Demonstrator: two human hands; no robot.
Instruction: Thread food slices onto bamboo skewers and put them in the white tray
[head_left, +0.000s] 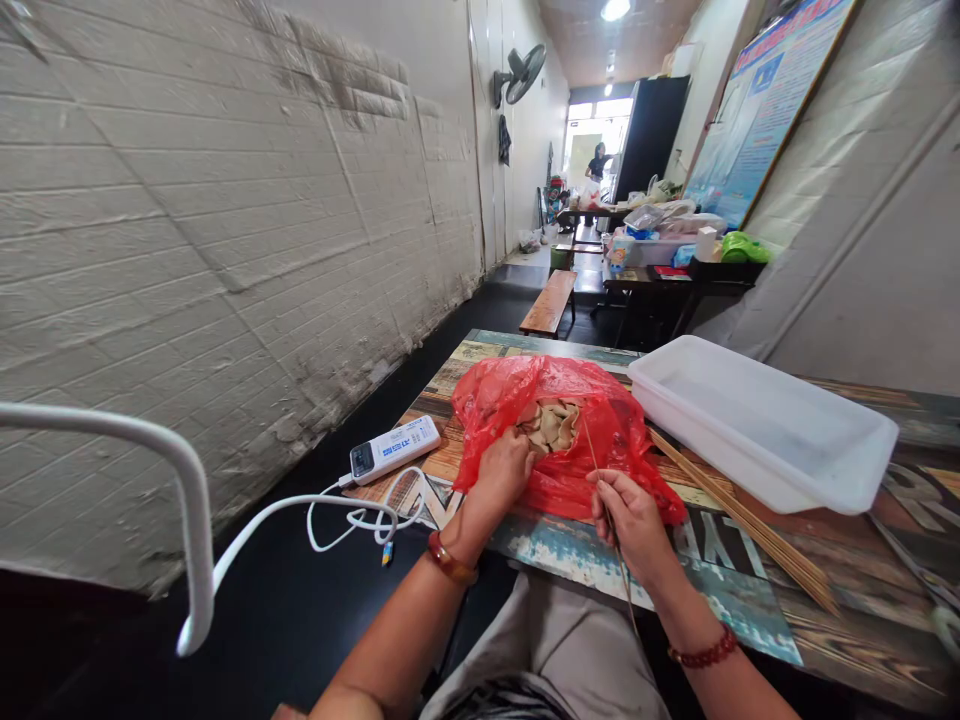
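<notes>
A red plastic bag [600, 400] lies open on the table, with several pale tan food pieces [551, 425] showing inside. My left hand [504, 470] rests at the bag's mouth, fingers curled into the pieces; what it grips is hidden. My right hand [634, 520] is closed on a thin bamboo skewer [600, 478] that slants up toward the bag. A bracelet sits on each wrist.
A white plastic tray [757, 425] stands at the right of the bag. A bundle of bamboo skewers [750, 525] lies beside it. A white power bank [395, 448] with cable lies at the table's left edge. Benches, tables and a distant person are down the corridor.
</notes>
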